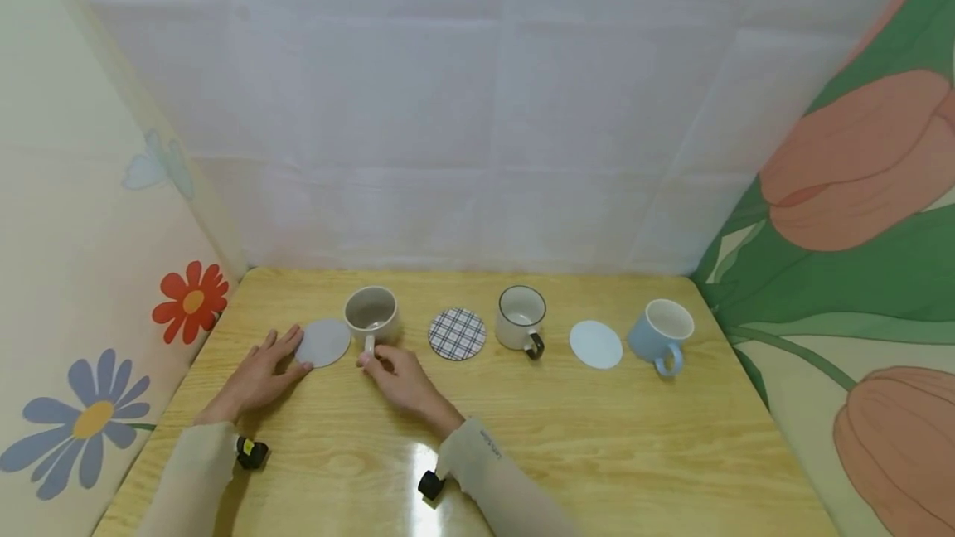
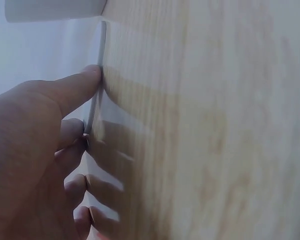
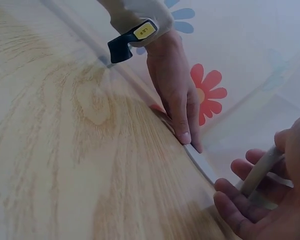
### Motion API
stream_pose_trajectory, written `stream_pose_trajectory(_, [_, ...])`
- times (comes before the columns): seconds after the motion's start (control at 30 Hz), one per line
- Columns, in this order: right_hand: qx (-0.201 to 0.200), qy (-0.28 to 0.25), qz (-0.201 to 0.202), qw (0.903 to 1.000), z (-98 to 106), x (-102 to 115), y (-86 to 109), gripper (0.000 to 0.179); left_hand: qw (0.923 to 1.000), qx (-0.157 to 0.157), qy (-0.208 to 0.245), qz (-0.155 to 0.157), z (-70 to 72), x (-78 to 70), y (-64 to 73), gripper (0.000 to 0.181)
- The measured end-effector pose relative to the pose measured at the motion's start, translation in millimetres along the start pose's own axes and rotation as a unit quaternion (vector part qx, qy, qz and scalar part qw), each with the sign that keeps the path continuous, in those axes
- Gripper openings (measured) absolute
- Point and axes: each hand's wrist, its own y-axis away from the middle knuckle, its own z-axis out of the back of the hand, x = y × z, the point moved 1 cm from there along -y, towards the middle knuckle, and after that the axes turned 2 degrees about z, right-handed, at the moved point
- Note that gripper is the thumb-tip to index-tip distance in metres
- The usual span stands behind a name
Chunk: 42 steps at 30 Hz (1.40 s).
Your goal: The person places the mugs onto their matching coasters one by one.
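My right hand [image 1: 404, 380] grips the handle [image 3: 263, 171] of a greyish-white mug [image 1: 371, 313], which stands upright on the table just right of a plain grey round coaster [image 1: 326, 343]. Spread out at that coaster's left side, my left hand [image 1: 257, 376] touches its edge with the thumb and index finger. The left wrist view shows the coaster [image 2: 102, 45] edge-on, lying flat, with the thumb against it and the other fingertips down at the tabletop. Part of the mug also shows at the top left there.
Along the wooden table [image 1: 597, 446] stand a plaid coaster [image 1: 458, 334], a white mug with dark rim and handle [image 1: 519, 321], a pale blue coaster [image 1: 596, 345] and a light blue mug [image 1: 656, 338]. A white cloth [image 1: 462, 147] hangs behind; flowered walls flank both sides.
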Motion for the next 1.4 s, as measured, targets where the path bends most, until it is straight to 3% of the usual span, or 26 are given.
stream_pose_trajectory(0.37, [-0.026, -0.028, 0.005, 0.9993, -5.1, -0.3, -4.3, 0.039, 0.9995, 0.022, 0.014, 0.015, 6.2, -2.0, 0.5, 0.083])
stream_pose_trajectory(0.73, [-0.052, -0.059, 0.003, 0.9969, -1.1, -2.6, -0.9, 0.035, 0.999, 0.028, 0.024, 0.027, 1.9, -0.8, 0.8, 0.085])
stream_pose_trajectory(1.4, [-0.049, -0.071, 0.004, 0.9963, 0.2, 2.5, -3.5, 0.034, 0.9988, 0.026, 0.033, 0.027, 5.3, -8.5, 2.2, 0.085])
